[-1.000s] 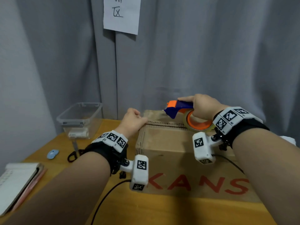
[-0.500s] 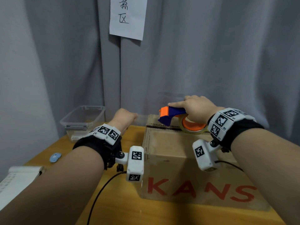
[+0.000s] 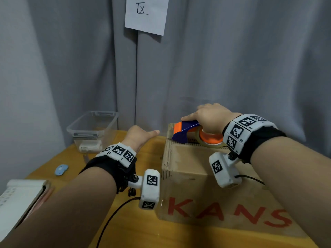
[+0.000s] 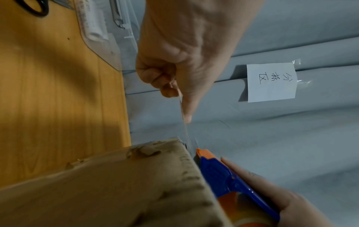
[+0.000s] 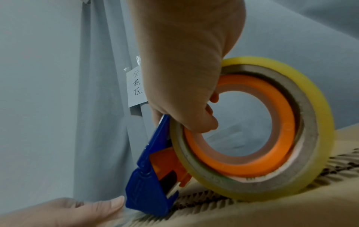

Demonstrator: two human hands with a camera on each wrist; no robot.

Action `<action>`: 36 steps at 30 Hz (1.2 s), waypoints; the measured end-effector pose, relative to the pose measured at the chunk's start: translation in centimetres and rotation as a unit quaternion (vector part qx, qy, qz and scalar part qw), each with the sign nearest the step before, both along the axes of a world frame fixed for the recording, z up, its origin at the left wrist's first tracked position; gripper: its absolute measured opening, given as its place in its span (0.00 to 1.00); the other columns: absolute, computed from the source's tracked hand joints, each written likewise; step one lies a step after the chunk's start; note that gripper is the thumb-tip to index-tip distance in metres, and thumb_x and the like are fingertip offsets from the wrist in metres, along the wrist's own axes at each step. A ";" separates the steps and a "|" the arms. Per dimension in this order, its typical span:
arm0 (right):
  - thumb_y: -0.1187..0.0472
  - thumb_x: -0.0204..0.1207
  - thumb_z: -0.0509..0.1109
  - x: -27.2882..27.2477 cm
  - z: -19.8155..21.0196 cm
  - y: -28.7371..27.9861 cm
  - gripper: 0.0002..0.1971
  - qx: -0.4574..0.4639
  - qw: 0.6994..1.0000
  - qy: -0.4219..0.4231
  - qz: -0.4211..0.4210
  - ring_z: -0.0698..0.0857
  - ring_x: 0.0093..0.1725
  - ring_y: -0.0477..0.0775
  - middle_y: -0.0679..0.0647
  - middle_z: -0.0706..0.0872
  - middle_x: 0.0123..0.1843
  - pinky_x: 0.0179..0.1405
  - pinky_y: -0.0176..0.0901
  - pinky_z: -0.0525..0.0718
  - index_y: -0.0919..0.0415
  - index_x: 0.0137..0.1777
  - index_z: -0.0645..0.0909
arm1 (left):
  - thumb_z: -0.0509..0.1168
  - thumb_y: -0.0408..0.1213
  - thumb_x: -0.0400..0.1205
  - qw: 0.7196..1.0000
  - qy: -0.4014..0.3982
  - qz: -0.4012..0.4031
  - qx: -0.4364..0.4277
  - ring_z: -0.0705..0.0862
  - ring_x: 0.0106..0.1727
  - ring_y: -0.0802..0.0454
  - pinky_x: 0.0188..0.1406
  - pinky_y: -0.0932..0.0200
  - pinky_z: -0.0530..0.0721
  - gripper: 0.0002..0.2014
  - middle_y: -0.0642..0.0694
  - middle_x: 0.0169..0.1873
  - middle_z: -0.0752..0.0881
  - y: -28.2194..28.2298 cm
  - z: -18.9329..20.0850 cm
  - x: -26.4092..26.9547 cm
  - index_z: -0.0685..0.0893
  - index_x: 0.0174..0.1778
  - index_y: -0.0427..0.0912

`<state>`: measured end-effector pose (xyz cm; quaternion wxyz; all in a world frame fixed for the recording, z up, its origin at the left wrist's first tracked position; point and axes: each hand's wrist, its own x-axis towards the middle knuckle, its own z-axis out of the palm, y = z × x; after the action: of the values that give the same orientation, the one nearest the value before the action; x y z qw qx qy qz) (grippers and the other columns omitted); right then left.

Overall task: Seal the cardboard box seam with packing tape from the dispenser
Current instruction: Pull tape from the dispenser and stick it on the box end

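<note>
A brown cardboard box [image 3: 206, 178] printed with red letters sits on a yellow wooden table [image 3: 148, 235]. The right hand [image 3: 213, 117] grasps a blue and orange tape dispenser [image 3: 189, 131] resting on the box's top far-left corner. The left hand [image 4: 174, 61] pinches the clear tape end [image 4: 184, 122], stretched beyond the box edge. Taping seems to be just starting; next, the end likely needs pressing onto the box's side.

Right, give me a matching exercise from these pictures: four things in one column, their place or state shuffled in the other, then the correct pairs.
Things:
1. tape dispenser
2. left hand
3. clear plastic bin
4. small blue object

Places or states:
A. lying on the table, left of the box
B. pinching the free tape end
C. at the table's far-left corner
D. on top of the cardboard box, gripped by the right hand

Pairs: 1-D, 2-B, 3-C, 4-A
</note>
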<state>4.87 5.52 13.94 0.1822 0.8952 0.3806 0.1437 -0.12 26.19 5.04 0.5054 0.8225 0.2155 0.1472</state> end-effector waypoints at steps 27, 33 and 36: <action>0.62 0.78 0.60 0.4 -0.5 0.9 0.32 -0.018 1.000 0.008 -0.010 0.77 0.62 0.59 0.52 0.78 0.64 0.49 0.45 0.68 0.33 0.78 0.61 | 0.67 0.63 0.74 0.951 0.169 -0.067 0.252 0.78 0.42 0.46 0.39 0.55 0.73 0.37 0.44 0.39 0.79 -0.5 0.5 1.0 0.76 0.63 0.30; 0.63 0.78 0.60 0.4 -0.5 0.9 0.32 -0.018 1.000 0.010 -0.008 0.77 0.61 0.58 0.51 0.79 0.64 0.47 0.46 0.70 0.33 0.78 0.62 | 0.59 0.68 0.75 0.938 0.219 -0.065 0.261 0.75 0.70 0.36 0.60 0.47 0.76 0.51 0.33 0.73 0.72 -0.3 -0.4 1.6 0.52 0.80 0.30; 0.63 0.78 0.60 0.4 -0.5 0.9 0.33 -0.017 1.000 0.012 -0.013 0.78 0.61 0.58 0.51 0.79 0.64 0.47 0.45 0.70 0.33 0.78 0.61 | 0.60 0.68 0.75 0.933 0.237 -0.071 0.263 0.81 0.63 0.38 0.62 0.44 0.80 0.52 0.33 0.69 0.76 -0.1 -0.4 1.8 0.46 0.81 0.35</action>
<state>5.30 6.46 13.43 0.1947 0.8983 0.3737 0.1245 1.65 26.11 4.65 0.2145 0.9501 0.2233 -0.0370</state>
